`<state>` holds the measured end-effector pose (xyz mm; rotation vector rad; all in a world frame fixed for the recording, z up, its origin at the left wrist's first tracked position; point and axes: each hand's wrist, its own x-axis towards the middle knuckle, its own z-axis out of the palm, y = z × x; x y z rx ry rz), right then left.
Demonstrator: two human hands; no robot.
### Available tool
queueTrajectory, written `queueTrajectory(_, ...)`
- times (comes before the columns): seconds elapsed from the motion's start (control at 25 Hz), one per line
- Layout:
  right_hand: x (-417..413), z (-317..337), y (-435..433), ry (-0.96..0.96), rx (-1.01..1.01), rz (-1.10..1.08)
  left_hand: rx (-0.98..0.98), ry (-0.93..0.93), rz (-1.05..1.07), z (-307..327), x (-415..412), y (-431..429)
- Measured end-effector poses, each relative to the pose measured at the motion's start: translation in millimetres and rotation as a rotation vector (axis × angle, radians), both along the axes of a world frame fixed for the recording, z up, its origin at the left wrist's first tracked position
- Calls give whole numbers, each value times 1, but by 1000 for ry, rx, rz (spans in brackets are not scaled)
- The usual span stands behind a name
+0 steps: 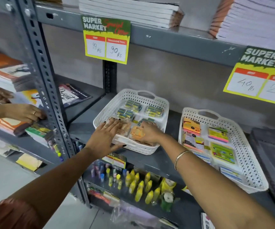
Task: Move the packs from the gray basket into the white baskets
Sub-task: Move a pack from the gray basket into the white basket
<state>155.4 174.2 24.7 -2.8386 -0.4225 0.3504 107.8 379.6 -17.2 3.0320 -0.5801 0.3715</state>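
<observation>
Two white lattice baskets stand on the grey shelf. In the left white basket (110, 106) lie blue-and-yellow packs (133, 106) at the back and clear-wrapped orange packs at the front. My left hand (105, 134) lies flat with spread fingers on the front-left packs, its thumb at the basket's front rim. My right hand (150, 131) is inside the same basket, fingers curled on an orange pack (136, 133) at the front. The right white basket (249, 156) holds sticky-note packs (218, 134). The gray basket (272, 159) is partly cut off at the far right; its contents are hidden.
Another person's hands (24, 113) handle notebooks on the neighbouring shelf to the left, beyond a perforated steel post (47, 83). Price signs (106, 40) hang from the shelf above. Yellow glue bottles (140, 185) fill the shelf below.
</observation>
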Motion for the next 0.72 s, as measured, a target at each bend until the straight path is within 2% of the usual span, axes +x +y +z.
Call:
queueTrajectory(0.36,0,5,-10,8,49,-9,30,-28,8,0,-2,0)
queueTrajectory(0.52,-3,29,-51,-148,182,-131,18,-85,8,8,-11,-14)
queueTrajectory(0.72,-21,55,-149,-327,262,-359,-45,-177,-139,30,-22,-100)
